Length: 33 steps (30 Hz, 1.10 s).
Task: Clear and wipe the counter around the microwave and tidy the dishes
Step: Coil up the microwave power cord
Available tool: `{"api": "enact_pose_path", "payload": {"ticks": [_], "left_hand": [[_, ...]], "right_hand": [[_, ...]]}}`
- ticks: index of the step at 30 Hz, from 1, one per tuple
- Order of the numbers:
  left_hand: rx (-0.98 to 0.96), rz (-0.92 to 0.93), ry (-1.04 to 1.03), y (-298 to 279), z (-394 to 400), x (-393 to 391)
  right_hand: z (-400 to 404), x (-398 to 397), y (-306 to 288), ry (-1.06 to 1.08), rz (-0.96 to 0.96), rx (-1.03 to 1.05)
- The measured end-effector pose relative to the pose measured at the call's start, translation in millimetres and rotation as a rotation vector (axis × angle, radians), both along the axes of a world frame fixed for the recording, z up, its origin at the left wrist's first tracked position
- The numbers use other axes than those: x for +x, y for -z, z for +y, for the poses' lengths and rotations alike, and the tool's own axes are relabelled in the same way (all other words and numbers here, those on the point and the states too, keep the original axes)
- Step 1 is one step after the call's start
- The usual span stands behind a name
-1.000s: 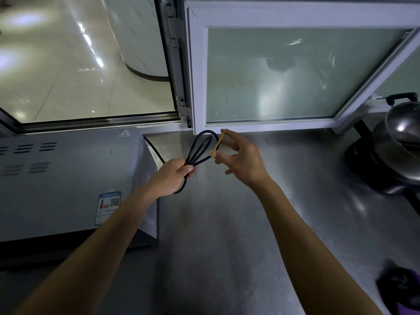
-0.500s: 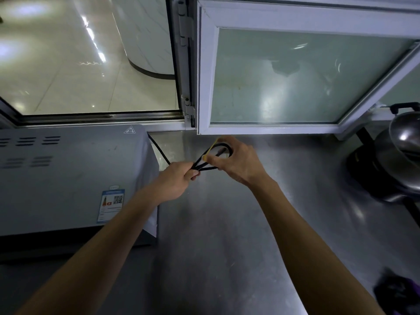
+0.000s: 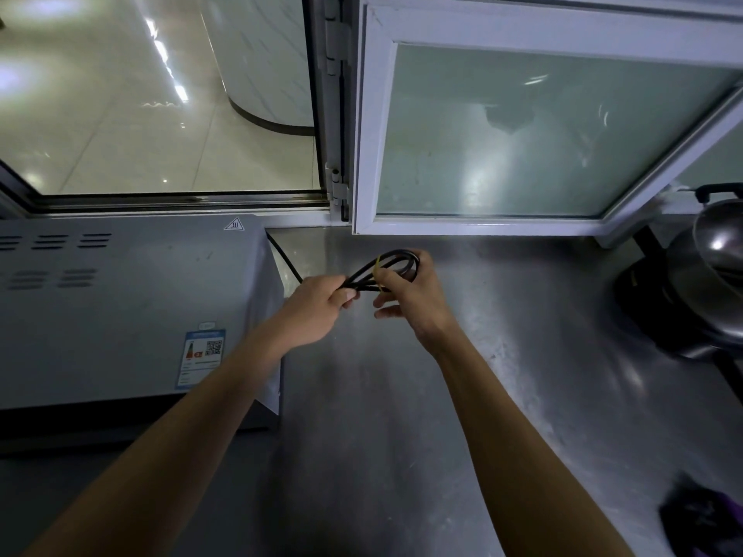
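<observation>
the left hand (image 3: 317,303) holds a bundle of black power cord (image 3: 396,259) in a closed grip, fingers curled round the gathered strands where they come together. the right hand (image 3: 406,293) has a narrow grip on the looped end of the same cord, thumb and fingers pinching at a thin yellow tie (image 3: 378,271) that crosses the strands. both hands hang above the steel bench (image 3: 402,416), toward its back edge, and the cord is lifted clear of the surface. one strand of the cord runs back and left from the left hand and passes behind the rear right corner of the microwave (image 3: 132,307).

the microwave stands on the left side of the bench, its grey top showing vent slots, a small heat warning triangle near the back corner, and a blue-edged label toward the front. behind it an open window (image 3: 161,94) looks onto a shiny tiled floor. just right of the microwave, along the back edge of the bench, a white-framed frosted pane (image 3: 542,130) stands swung in over the surface.

at the right edge of the bench a metal wok (image 3: 719,251) with a black handle sits on a dark burner (image 3: 643,295). near the front right corner lies a dark purple cloth (image 3: 703,520), well apart from the hands.
</observation>
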<state>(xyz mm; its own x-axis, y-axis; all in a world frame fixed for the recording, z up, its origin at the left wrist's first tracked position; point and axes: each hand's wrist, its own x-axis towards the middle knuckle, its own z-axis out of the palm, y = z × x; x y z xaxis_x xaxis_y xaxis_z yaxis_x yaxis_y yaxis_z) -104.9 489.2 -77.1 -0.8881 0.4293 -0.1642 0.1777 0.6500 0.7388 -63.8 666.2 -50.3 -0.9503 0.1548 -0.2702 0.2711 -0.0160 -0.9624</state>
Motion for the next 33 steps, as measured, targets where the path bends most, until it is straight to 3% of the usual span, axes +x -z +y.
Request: {"api": "enact_pose_path", "payload": {"ticks": [7, 11, 25, 29, 33], "left_hand": [[0.167, -0.019, -0.156, -10.2, 4.6, -3.7], [0.229, -0.063, -0.270, -4.8, -7.5, -11.4], [0.256, -0.072, -0.357, -6.3, -4.9, -13.3], [0.253, -0.093, -0.353, -6.3, -4.4, -12.8], [0.243, -0.118, -0.359, -6.3, -3.4, -12.9]], "right_hand": [[-30.3, -5.3, 0.1, -0.014, -0.008, -0.253], [-27.7, -9.2, 7.3, 0.138, -0.009, -0.280], [-12.8, 25.1, 12.2, -0.252, -0.002, 0.446], [-9.4, 37.4, 4.2, -0.303, 0.047, 0.473], [-16.2, 52.7, -10.0, -0.373, 0.177, 0.334]]}}
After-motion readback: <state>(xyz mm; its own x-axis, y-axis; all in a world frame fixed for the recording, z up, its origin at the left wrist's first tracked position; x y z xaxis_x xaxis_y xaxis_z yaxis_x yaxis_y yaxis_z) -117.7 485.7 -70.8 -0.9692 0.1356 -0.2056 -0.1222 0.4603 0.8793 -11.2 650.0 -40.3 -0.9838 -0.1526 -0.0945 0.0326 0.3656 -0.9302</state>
